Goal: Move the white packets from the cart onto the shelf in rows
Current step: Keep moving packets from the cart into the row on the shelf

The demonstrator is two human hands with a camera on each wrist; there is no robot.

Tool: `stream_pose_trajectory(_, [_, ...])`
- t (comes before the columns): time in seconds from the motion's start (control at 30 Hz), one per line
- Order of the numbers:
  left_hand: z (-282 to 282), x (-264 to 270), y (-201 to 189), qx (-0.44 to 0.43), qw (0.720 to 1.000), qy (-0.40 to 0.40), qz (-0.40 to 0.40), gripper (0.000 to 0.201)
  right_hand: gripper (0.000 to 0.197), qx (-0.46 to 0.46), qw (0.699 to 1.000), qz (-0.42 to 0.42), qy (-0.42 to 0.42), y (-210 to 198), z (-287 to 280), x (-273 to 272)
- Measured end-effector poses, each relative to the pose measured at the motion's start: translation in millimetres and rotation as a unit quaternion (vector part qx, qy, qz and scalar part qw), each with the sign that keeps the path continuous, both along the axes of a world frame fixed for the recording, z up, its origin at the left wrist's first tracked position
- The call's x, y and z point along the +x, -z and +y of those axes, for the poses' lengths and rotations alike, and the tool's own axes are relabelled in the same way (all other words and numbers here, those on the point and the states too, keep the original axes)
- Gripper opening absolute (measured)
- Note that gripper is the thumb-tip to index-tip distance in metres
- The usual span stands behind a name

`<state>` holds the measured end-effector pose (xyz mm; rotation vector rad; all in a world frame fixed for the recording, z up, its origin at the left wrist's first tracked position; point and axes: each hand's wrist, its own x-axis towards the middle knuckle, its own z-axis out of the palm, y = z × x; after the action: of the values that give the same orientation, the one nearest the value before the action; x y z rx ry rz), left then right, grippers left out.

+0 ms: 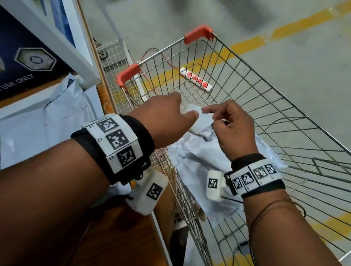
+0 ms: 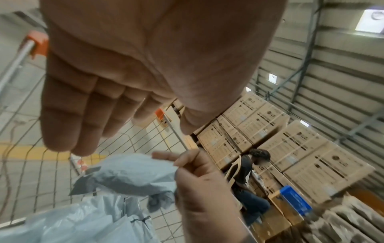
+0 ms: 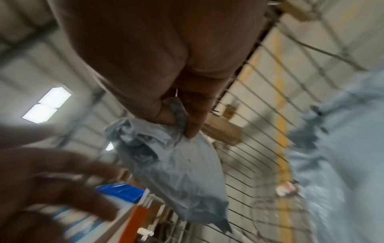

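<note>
My right hand [image 1: 211,118] pinches the crumpled corner of a white packet [image 1: 200,125] above the wire cart [image 1: 266,78]. The right wrist view shows thumb and forefinger of the right hand [image 3: 180,121] closed on that packet [image 3: 172,161], which hangs below them. My left hand [image 1: 183,109] is open just left of the packet, fingers straight [image 2: 68,115] and holding nothing. More white packets [image 1: 202,161] lie in the cart's near end. Other packets [image 1: 38,119] lie on the shelf at the left.
A dark box [image 1: 12,62] printed "INDUSTRIAL USE ONLY" sits on the shelf behind the packets. A white power strip [image 1: 197,80] lies on the floor beyond the cart. Stacked cardboard boxes [image 2: 290,148] and a seated person [image 2: 249,172] are farther off.
</note>
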<state>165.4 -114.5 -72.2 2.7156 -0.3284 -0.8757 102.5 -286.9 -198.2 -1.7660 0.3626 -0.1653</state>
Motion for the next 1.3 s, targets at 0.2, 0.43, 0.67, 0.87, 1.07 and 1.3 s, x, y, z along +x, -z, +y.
stream_pose_trajectory(0.2, [-6,-11,-17,-0.227,0.906,-0.288,0.210,0.064,0.023,-0.100,0.966,-0.226,-0.073,-73,14,-19])
stream_pose_trajectory(0.43, [-3,-3,-23,-0.257,0.894,-0.336,0.147,0.047,0.027,0.025,0.966,-0.240,-0.091,-93,22,-29])
stream_pose_trajectory(0.67, [6,-23,-10,-0.027,0.995,-0.083,0.048,0.060,0.051,-0.306,0.898,0.280,-0.146,79,-29,-25])
stream_pose_trajectory(0.87, [7,-28,2,0.013,0.998,-0.034,0.050,0.058,0.098,-0.489,0.753,0.362,-0.252,146,-18,-49])
stream_pose_trajectory(1.07, [10,-31,5,0.010,0.997,-0.049,0.064,0.064,0.102,-0.498,0.756,0.344,-0.250,143,-12,-40])
stream_pose_trajectory(1.3, [20,-28,8,-0.005,0.995,-0.075,0.059,0.048,0.066,-0.085,0.921,0.375,-0.062,85,-5,-33])
